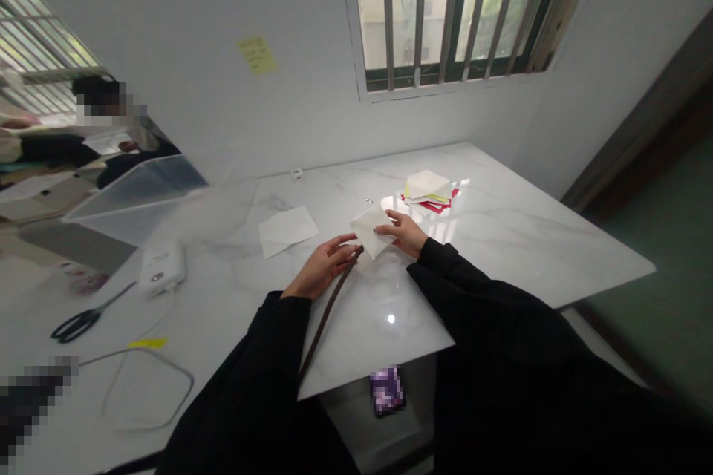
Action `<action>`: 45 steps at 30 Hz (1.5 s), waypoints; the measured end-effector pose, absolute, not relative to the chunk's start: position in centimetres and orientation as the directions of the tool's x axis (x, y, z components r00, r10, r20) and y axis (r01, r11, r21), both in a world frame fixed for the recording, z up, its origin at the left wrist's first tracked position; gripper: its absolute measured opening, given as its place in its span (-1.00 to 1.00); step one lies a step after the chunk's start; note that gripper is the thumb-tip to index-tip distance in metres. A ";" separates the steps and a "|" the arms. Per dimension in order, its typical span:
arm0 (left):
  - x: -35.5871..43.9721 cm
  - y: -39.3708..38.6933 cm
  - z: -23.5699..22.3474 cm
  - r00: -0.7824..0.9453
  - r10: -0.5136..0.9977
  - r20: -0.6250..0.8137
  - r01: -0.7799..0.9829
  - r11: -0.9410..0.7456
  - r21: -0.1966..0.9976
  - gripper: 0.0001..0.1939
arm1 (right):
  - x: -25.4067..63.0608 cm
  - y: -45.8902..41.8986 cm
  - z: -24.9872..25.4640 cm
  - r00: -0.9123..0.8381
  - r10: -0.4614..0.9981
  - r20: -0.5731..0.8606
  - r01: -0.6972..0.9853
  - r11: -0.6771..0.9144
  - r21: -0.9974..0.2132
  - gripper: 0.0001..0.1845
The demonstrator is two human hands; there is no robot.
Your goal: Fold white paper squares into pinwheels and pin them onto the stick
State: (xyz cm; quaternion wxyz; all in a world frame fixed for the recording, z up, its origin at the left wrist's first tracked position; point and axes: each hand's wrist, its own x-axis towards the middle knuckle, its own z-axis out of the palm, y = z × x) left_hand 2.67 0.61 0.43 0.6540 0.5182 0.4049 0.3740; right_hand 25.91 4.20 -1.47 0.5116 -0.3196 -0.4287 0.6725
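The folded white paper (370, 228) is between the two hands, over the table (501, 252), one corner pointing back toward the person. It looks nearly square, so no clear long axis shows. The right hand (405, 233) is nearly closed on its right side, pinching it with the thumb laid across the front face. The left hand (328, 261) is half open, fingers curved, with its tips right by the paper's left edge; whether they grip it I cannot tell. A dark strap (328, 308) slants from the paper's near corner past the left hand. A loose sheet (285, 231) lies beyond the left hand, to its left; a paper pile (428, 187) sits beyond the right.
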 end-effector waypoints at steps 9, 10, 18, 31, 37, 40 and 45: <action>0.8 -2.0 0.4 0.409 0.902 -0.138 0.038 0.134 0.990 -0.46 | 26.2 4.7 -1.9 -0.235 0.971 0.028 -0.434 -0.079 -0.897 -0.45; 0.9 -1.9 0.4 0.412 0.901 -0.135 0.040 0.130 0.991 -0.47 | 26.2 4.7 -1.9 -0.237 0.971 0.027 -0.435 -0.081 -0.897 -0.44; 0.9 -2.1 0.6 0.344 0.931 -0.119 -0.111 0.166 0.980 -0.47 | 26.1 5.2 -2.6 -0.089 0.996 -0.017 -0.465 -0.057 -0.883 -0.42; 0.4 -2.9 0.4 0.290 0.951 -0.113 -0.219 0.180 0.959 -0.45 | 25.9 -0.4 -4.8 0.153 0.952 0.265 0.301 0.211 -0.930 -0.35; 0.2 -3.0 0.4 0.323 0.940 -0.112 -0.182 0.177 0.967 -0.46 | 25.0 -1.2 -3.6 0.160 0.941 0.299 0.402 0.214 -0.890 -0.13; 0.1 -3.0 0.5 0.304 0.944 -0.124 -0.167 0.181 0.969 -0.46 | 24.8 -1.6 -3.3 0.132 0.942 0.309 0.438 0.224 -0.871 -0.12; -0.1 -2.9 0.1 0.262 0.958 -0.113 -0.151 0.156 0.976 -0.48 | 24.6 -1.6 -3.6 0.098 0.944 0.315 0.437 0.244 -0.866 -0.21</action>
